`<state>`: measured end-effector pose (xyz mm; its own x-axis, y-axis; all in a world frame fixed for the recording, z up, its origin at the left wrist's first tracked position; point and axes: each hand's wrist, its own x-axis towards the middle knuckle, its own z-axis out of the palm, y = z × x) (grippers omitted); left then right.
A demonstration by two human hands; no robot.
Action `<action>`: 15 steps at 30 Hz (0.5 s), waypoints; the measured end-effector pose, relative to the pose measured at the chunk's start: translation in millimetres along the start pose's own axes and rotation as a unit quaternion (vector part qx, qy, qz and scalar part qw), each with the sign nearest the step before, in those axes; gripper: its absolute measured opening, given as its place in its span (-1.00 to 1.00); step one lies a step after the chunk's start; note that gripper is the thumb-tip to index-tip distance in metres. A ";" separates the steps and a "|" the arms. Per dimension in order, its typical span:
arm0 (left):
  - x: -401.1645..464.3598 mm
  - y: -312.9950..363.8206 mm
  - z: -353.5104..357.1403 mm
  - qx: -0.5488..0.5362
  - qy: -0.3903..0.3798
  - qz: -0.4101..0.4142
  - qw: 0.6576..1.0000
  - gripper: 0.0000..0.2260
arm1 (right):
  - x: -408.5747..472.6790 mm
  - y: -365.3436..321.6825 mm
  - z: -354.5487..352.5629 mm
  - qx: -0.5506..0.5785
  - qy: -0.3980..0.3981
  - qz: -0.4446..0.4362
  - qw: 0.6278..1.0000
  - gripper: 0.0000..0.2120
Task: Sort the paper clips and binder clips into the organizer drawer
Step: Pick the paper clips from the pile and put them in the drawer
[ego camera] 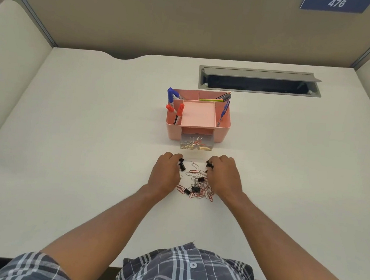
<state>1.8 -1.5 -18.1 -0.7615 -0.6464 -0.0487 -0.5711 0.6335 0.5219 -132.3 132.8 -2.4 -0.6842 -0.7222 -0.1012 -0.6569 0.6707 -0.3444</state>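
The white bench fills the frame. At its centre sits a pink organizer with its clear drawer pulled open; a few paper clips already lie inside. Below it, mid-frame, the left hand pinches a black binder clip and the right hand pinches another. Between them most of the pile of red and silver paper clips and binder clips remains, so sorting looks barely begun.
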 end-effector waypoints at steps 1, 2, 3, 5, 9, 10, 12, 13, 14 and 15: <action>-0.5 1.2 0.0 0.001 0.002 0.002 1.000 -0.70 | -0.5 1.3 -0.9 -0.007 -0.009 0.002 1.000 -0.75; -1.1 2.9 0.1 0.003 0.006 0.005 1.000 -0.71 | -0.9 1.1 -1.8 -0.011 -0.008 0.001 1.000 -0.75; -1.7 4.6 0.0 0.004 0.011 0.009 1.000 -0.72 | -0.5 -0.6 -2.5 -0.011 0.001 -0.001 1.000 -0.76; -3.0 7.7 -0.8 0.004 0.023 0.016 1.000 -0.75 | 2.2 -7.3 -3.0 0.005 0.032 -0.010 0.999 -0.79; -8.3 11.9 -1.8 0.017 0.045 0.044 0.998 -0.84 | 12.9 -26.6 2.3 -0.011 0.002 -0.055 0.998 -0.79; -9.3 12.6 -1.1 0.024 0.043 0.051 0.997 -0.86 | 15.2 -30.2 4.4 -0.021 -0.013 -0.062 0.998 -0.79; -10.3 13.6 1.2 0.048 0.028 0.058 0.997 -0.87 | 17.7 -34.4 7.5 -0.032 -0.031 -0.064 0.997 -0.79; -9.9 13.7 2.7 0.065 0.020 0.060 0.996 -0.89 | 18.0 -35.2 8.9 -0.038 -0.034 -0.064 0.997 -0.80; -9.2 13.4 4.2 0.082 0.013 0.062 0.995 -0.90 | 17.6 -35.4 9.7 -0.045 -0.036 -0.064 0.996 -0.80; -8.4 13.3 5.6 0.097 0.006 0.063 0.993 -0.90 | 17.2 -35.1 10.3 -0.049 -0.038 -0.063 0.996 -0.81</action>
<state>-1.2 14.7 -15.4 -0.8281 -0.5604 0.0175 -0.5199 0.7792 0.3500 -117.8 95.1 -1.8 -0.5712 -0.8096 -0.1353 -0.7660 0.5850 -0.2664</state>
